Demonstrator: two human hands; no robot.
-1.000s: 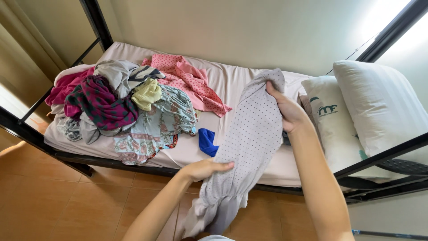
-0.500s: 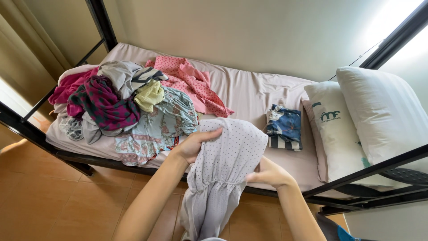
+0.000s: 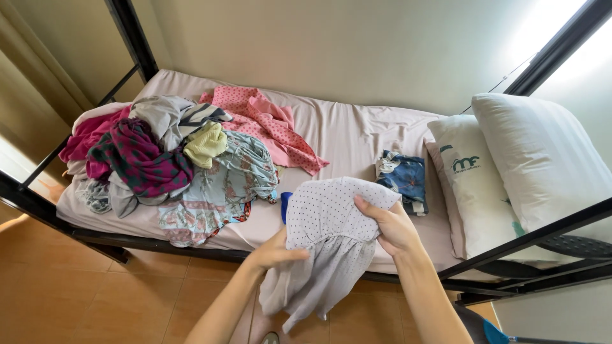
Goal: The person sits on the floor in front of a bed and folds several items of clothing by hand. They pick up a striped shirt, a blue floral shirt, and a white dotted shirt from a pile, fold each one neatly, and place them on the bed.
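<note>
We find the dotted garment [image 3: 331,236] at the lower centre of the frame, held above the near edge of the bed [image 3: 357,137], partly doubled over at the top with its lower part hanging loose toward the floor [image 3: 76,299]. The right hand [image 3: 392,226] has its fingers [image 3: 370,209] clamped on the upper fold, thumb underneath; the left hand [image 3: 277,253] lies against the left side of the cloth, fingers closed on it from below.

As to progress, we judge the folding well short of complete: one folded blue piece [image 3: 403,178] lies flat at the right centre, just left of the pillows [image 3: 510,165], while a large unsorted heap [image 3: 172,159] fills the left of the bed. A small blue item [image 3: 285,205] lies just beside the held garment. The garment itself is only partly folded.
</note>
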